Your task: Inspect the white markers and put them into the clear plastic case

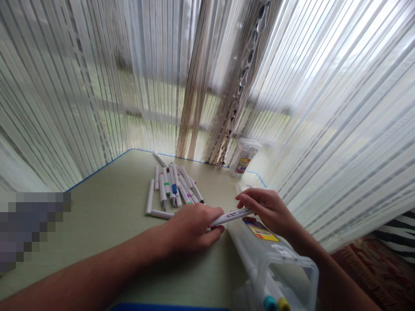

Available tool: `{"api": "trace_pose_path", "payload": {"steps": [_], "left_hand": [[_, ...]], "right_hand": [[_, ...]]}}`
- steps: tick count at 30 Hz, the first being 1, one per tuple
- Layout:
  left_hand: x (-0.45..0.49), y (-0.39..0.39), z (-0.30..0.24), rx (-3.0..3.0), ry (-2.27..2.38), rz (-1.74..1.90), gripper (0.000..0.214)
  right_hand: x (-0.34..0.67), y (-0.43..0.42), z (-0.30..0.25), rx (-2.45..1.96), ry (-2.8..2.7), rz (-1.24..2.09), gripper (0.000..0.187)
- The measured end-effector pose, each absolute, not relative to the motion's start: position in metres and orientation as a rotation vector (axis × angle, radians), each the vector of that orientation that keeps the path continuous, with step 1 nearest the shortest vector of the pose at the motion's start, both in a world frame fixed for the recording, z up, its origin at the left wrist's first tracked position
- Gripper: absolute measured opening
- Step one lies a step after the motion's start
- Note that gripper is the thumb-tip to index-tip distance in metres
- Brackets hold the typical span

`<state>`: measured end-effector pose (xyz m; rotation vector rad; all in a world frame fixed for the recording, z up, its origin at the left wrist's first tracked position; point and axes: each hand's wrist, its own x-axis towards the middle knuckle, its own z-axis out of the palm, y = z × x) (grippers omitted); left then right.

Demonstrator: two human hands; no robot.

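A white marker (234, 215) spans the gap between my two hands. My left hand (196, 222) pinches its near end between thumb and fingers. My right hand (264, 205) grips the other end, above a clear plastic case (240, 246) that lies on its side. Inside the case are a few white markers, one with a teal end (269, 303) and one with a yellow end (283, 304). Beyond my left hand lies a loose pile of several white markers (171, 183), with green, blue, purple and black bands or tips.
A second clear container (244, 159) with a yellow label stands at the table's far side by the string curtain (155, 86). The pale table (106, 207) has a blue edge. Patterned red fabric (366, 268) shows at the lower right.
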<state>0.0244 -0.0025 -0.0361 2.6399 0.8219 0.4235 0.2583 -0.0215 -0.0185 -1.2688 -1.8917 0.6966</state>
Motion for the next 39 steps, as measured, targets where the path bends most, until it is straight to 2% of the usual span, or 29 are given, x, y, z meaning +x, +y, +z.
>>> {"api": "trace_pose_path", "payload": {"steps": [39], "left_hand": [[0.0239,-0.0049,-0.0358,2.615,0.806,0.406,0.012]], "right_hand": [[0.2598,-0.0239,-0.0171,-1.304,-1.922,0.652,0.034]]}}
